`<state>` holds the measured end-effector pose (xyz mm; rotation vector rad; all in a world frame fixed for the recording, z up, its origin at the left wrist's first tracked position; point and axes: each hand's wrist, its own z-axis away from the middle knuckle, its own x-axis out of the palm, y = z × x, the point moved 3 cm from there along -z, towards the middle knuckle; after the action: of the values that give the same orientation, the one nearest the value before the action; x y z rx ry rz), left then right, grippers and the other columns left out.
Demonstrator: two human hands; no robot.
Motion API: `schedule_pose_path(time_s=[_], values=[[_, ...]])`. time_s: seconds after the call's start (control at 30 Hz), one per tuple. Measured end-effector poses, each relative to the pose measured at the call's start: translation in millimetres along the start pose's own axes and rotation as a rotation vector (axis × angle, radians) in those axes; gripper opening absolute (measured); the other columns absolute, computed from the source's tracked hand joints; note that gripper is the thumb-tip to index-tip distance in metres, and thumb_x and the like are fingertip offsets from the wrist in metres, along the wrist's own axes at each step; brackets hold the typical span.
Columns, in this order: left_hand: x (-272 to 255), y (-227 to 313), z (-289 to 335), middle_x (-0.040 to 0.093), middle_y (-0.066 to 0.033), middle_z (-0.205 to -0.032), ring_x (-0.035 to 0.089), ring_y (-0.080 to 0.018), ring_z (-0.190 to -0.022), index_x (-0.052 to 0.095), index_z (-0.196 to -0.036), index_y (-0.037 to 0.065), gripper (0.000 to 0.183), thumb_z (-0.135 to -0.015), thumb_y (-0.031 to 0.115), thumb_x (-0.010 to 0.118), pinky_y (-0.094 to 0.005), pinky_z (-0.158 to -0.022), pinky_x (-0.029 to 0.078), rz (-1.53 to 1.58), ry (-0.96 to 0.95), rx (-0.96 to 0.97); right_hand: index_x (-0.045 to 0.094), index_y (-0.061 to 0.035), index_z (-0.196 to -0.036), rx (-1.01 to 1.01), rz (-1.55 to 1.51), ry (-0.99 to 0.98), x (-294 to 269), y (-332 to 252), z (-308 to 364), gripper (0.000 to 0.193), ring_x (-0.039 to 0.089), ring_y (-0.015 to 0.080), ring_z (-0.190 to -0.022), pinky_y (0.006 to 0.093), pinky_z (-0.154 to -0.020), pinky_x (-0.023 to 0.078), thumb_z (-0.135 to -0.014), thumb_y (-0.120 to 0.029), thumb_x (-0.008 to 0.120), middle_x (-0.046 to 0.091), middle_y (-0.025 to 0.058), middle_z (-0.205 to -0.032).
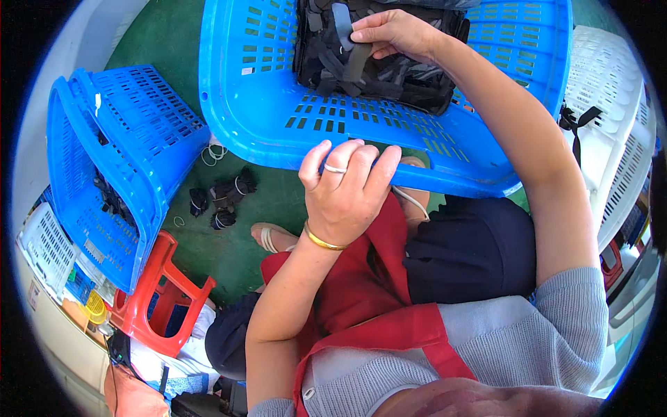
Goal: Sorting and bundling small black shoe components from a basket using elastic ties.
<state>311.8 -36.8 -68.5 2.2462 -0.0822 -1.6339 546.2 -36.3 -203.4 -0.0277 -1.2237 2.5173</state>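
Observation:
A large blue plastic basket [240,125] with slotted walls stands tilted in front of me. Inside it lies a heap of black and dark grey fabric straps [389,83]. My right hand [396,35] reaches over the far side of the basket and pinches a dark grey strap [356,62] between thumb and fingers. A bluish-grey strap end [342,24] shows beside those fingertips. My left hand [347,184] is hooked over the near rim, its fingers bent onto the blue edge; the thumb is hidden.
On the green floor [271,201] lie tied bundles of black straps [226,198] and thin white loops. To the left stand stacked blue baskets [139,125] and a red plastic stool [163,299]. White slotted baskets [608,104] are stacked at the right.

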Motion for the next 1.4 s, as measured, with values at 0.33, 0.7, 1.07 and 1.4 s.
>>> schedule_pose_path(time_s=[0.33, 0.7, 1.07, 1.4], values=[[-29, -8, -22, 0.065, -0.0075, -0.102, 0.061, -0.024, -0.093, 0.064, -0.11, 0.005, 0.043, -0.082, 0.038, 0.068, -0.0408, -0.093, 0.039, 0.364, -0.068, -0.103, 0.066, -0.0075, -0.11, -0.136, -0.387, 0.109, 25, -49, 34, 0.026, 0.065, 0.0084, -0.075, 0.0225, -0.07, 0.054, -0.089, -0.023, 0.068, 0.07, 0.0015, -0.092], [16, -45, -99, 0.047, -0.0083, -0.137, 0.048, -0.0218, -0.122, 0.041, -0.138, 0.007, 0.044, -0.1, 0.027, 0.048, -0.0404, -0.104, 0.036, 1.883, 0.345, -0.952, 0.064, -0.0016, -0.108, -0.276, -0.814, 0.229, 63, -83, 84, 0.023, 0.064, 0.0123, -0.076, 0.0259, -0.072, 0.054, -0.09, -0.016, 0.065, 0.067, 0.005, -0.091], [3, -58, -94, 0.041, -0.0183, -0.143, 0.037, -0.0348, -0.135, 0.04, -0.135, 0.0, 0.037, -0.102, 0.017, 0.035, -0.0529, -0.113, 0.03, 2.172, 0.344, -0.878, 0.065, -0.0048, -0.111, -0.345, -0.383, 0.337, 26, -87, 83, 0.027, 0.063, 0.0071, -0.077, 0.0212, -0.071, 0.049, -0.089, -0.02, 0.068, 0.068, 0.0002, -0.088], [5, -61, -87, 0.039, -0.0216, -0.143, 0.038, -0.0366, -0.134, 0.038, -0.136, -0.003, 0.04, -0.1, 0.015, 0.034, -0.0549, -0.112, 0.03, 2.205, 0.363, -0.907, 0.068, -0.0049, -0.105, -0.427, -0.28, 0.295, 29, -84, 81, 0.023, 0.06, 0.005, -0.074, 0.0206, -0.07, 0.048, -0.088, -0.02, 0.069, 0.067, -0.0009, -0.086]])
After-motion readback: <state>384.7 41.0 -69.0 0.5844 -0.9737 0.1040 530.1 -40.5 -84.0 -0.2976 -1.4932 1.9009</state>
